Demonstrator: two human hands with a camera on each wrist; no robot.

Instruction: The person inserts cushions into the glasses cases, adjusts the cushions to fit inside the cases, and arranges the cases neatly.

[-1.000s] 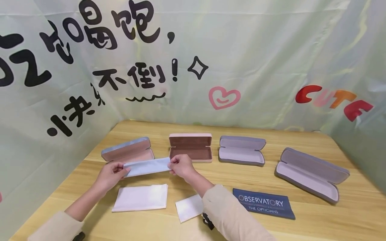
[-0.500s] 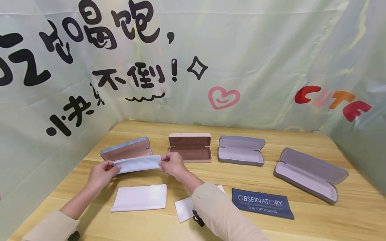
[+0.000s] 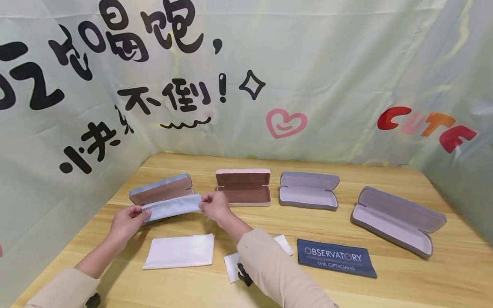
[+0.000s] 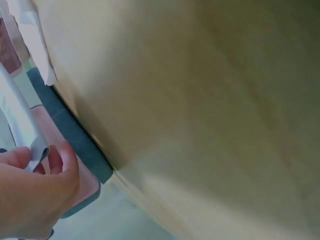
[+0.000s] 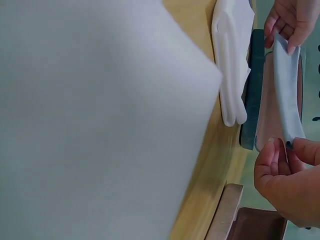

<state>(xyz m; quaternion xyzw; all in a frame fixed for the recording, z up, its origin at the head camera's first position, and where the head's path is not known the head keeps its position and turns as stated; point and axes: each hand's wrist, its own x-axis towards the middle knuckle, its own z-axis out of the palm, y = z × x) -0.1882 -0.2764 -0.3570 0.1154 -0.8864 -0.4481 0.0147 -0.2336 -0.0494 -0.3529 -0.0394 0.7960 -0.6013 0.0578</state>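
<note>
A folded light blue cloth (image 3: 172, 207) is stretched between both hands, above the open blue glasses case (image 3: 161, 188) with a pink lining. My left hand (image 3: 128, 222) pinches the cloth's left end between thumb and fingers, as the left wrist view also shows. At the other end, my right hand (image 3: 217, 208) pinches the cloth's corner. The cloth hides most of the case's lower half. In the right wrist view the cloth (image 5: 286, 90) hangs in front of the case's pink lining, both ends held.
Right of the blue case stand an open pink case (image 3: 243, 188), an open grey-purple case (image 3: 308, 191) and a larger grey one (image 3: 398, 221). Nearer lie a folded white cloth (image 3: 179, 252), a second white cloth (image 3: 284, 244) partly under the right sleeve, and a navy lettered cloth (image 3: 336, 258).
Both hands have carried the light blue cloth left and slightly away, over the blue case's lower half. The right forearm has shifted left as well. Cases and other cloths stay put.
</note>
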